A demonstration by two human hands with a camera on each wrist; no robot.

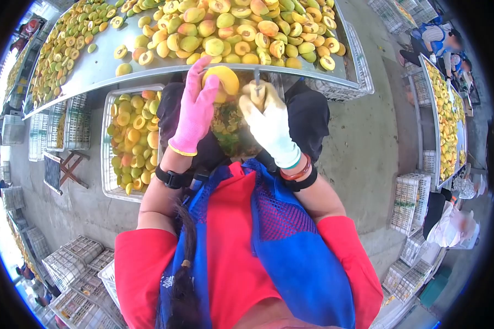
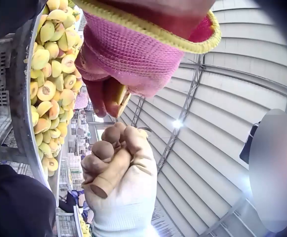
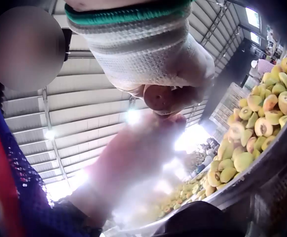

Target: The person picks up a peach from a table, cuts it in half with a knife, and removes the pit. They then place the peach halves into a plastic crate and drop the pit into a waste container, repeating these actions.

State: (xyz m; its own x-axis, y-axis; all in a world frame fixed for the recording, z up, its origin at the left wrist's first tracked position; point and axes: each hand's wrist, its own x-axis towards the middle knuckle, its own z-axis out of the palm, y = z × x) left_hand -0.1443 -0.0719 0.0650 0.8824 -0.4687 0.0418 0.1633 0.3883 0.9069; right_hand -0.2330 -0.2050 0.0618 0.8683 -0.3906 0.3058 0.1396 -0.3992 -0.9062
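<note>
In the head view my left hand, in a pink glove, holds a yellow peach between thumb and fingers. Part of the peach shows beneath the pink fingers in the left wrist view, with a cut face along its side. My right hand, gloved in white, grips a small knife just to the right of the peach. Its round wooden handle runs through the curled fingers, and a thin curved metal tip sticks out past them. In the right wrist view the left hand is blurred.
A metal table piled with halved peaches stands in front. A white crate of peaches sits left of my legs, and scraps lie in a container between my knees. Stacked crates and a folding stool stand around.
</note>
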